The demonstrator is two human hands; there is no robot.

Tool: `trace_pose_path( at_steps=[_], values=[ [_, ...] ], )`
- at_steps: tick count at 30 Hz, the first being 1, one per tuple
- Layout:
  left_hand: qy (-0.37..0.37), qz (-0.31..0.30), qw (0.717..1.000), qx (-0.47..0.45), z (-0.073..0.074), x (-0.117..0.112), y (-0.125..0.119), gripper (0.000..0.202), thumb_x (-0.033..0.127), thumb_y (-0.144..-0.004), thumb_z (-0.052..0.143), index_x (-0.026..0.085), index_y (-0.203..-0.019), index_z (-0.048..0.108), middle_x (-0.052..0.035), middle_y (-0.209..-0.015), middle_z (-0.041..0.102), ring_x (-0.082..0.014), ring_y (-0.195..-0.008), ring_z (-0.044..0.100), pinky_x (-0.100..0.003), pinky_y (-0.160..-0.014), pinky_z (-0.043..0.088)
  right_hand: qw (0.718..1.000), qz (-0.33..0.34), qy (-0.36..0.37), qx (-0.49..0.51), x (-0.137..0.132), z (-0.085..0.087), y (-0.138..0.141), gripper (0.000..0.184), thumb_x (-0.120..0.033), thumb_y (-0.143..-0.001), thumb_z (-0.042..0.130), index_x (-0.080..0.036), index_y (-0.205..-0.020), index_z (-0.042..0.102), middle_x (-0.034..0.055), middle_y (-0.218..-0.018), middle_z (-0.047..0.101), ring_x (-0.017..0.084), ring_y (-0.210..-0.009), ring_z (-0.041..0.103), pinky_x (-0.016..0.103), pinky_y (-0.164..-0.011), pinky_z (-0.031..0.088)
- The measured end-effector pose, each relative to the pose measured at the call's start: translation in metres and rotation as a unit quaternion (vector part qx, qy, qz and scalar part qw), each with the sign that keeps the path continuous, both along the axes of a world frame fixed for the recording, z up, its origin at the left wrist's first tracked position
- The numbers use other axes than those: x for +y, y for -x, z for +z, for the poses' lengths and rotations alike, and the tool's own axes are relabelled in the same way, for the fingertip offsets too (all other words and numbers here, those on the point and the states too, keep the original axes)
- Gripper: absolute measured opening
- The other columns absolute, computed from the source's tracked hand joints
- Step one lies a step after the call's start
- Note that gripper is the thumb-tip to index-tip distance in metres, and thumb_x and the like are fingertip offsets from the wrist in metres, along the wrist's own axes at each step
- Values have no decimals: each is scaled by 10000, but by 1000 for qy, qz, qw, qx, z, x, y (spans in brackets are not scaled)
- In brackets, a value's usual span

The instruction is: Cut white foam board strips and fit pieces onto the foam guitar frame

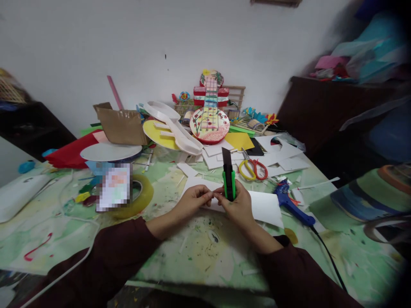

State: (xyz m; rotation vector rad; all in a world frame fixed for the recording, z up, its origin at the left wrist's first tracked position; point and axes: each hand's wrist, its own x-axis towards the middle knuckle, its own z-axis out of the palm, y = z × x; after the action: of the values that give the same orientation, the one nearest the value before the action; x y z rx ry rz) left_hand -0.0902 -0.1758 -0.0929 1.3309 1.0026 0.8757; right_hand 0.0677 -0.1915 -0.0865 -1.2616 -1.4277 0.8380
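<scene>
My right hand (239, 209) is closed around a green and black utility knife (229, 182), its wide dark blade pointing up and away from me. The thumb and forefinger of that hand meet the fingertips of my left hand (195, 200). My left hand is closed in a pinch; whatever lies between the fingertips is too small to make out. Beneath both hands a white sheet (265, 207) lies on the table. Beyond the knife are scissors (252, 169) with one yellow and one red handle.
A blue glue gun (293, 205) with a black cord lies at the right. On the left are a roll of yellowish tape (146, 196) and a cardboard box (122, 126). Behind stand a painted guitar-shaped craft (210, 124) and white guitar-shaped frames (189, 139). Paper scraps cover the table (180, 269).
</scene>
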Motion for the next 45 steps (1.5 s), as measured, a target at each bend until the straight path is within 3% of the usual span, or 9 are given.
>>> trace_pose_path(
  at_steps=[9,15,20,27,31,38,43,45],
  values=[
    [-27,6,999,37,1,-1,0,367,517,-741,632,159,-681,577,9,-605,553,-106,-577,475,-222,-560,348,998,-17,-34,-51,-4,0,2,149,-281,-723,634,-237,-812,523,18,-776,688,200,-689,643,315,-624,490],
    [-21,-12,999,24,-2,0,1,369,510,-746,642,154,-683,570,16,-600,542,-98,-568,462,-223,-566,342,1000,-3,-6,2,-4,1,3,220,-266,-697,647,-234,-831,476,13,-774,697,166,-547,614,289,-515,482],
    [16,-21,999,-48,-7,2,1,365,491,-753,657,160,-658,537,14,-611,550,-104,-611,498,-230,-627,370,998,18,17,63,-4,-2,4,284,-274,-686,676,-239,-853,449,4,-786,714,155,-499,619,277,-491,492],
    [27,-21,999,-41,-4,-1,1,388,506,-737,667,155,-650,527,21,-598,531,-103,-609,493,-222,-605,366,1000,-10,-9,-3,-7,0,4,214,-232,-693,670,-235,-810,491,-10,-756,705,154,-543,639,271,-551,496],
    [-1,-24,1000,-2,-1,-3,0,407,536,-754,627,159,-654,509,26,-599,517,-95,-571,455,-228,-579,352,1000,-18,-14,-4,-6,-2,6,204,-245,-706,649,-236,-819,480,-6,-763,704,161,-571,644,274,-562,499],
    [-57,-3,995,78,2,-5,-1,412,551,-771,573,165,-648,501,19,-585,504,-106,-554,431,-232,-537,327,992,-40,-73,-99,-8,-5,7,148,-236,-735,591,-233,-858,508,8,-763,694,185,-689,653,287,-638,487],
    [-53,-51,996,55,3,-14,-3,364,489,-796,578,156,-659,523,9,-608,525,-105,-568,439,-226,-529,324,989,-43,-84,-114,-6,-4,5,135,-241,-741,567,-224,-870,532,19,-758,694,189,-685,651,292,-638,482],
    [-43,-41,998,37,4,-15,-3,350,478,-796,586,155,-672,532,15,-605,519,-96,-553,428,-222,-520,316,992,-60,-79,-82,-4,-2,3,114,-266,-738,592,-222,-825,533,14,-751,692,180,-667,647,294,-640,489]
  ],
)
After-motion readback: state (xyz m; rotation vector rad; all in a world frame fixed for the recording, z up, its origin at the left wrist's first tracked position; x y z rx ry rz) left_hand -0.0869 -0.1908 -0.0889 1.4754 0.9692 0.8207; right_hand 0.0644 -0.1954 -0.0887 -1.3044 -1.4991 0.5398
